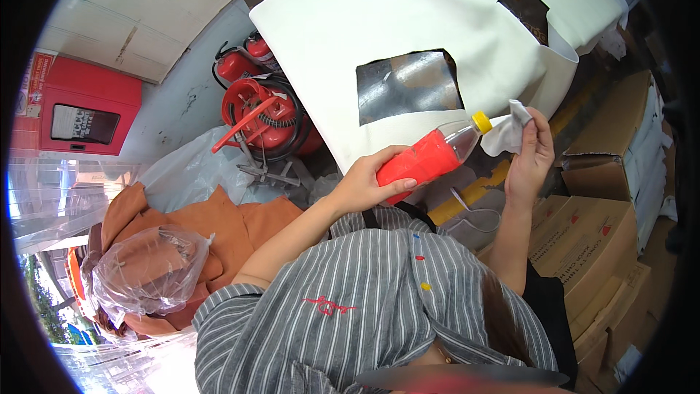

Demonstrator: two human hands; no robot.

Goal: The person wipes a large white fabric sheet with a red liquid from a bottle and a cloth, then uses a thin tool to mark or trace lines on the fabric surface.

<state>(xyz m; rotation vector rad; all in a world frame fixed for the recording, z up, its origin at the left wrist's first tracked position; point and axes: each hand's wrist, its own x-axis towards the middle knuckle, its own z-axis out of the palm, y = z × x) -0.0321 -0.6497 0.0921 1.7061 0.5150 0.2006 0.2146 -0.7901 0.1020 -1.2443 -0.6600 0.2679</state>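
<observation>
My left hand [378, 180] is wrapped round a plastic bottle [423, 165] with a red label or sleeve and a clear upper part. It lies tilted, its yellow cap [482, 122] toward the right. Between the fingers of my right hand [534, 153] is a piece of white cloth [504, 135], pinched near its upper corner, with its lower edge hanging close beside the cap. Whether cloth and cap touch, I cannot tell. Beyond both hands spreads a large white sheet of material [321, 51] with cut-out openings, dark surface showing through.
Red fire extinguishers [235, 66] and a red wheeled unit with black hose [266, 120] stand left of the sheet. A red wall cabinet [91, 106] is far left. Brown material [248, 222] and a plastic-wrapped bundle [149, 263] lie at left. Cardboard boxes [583, 241] stack at right.
</observation>
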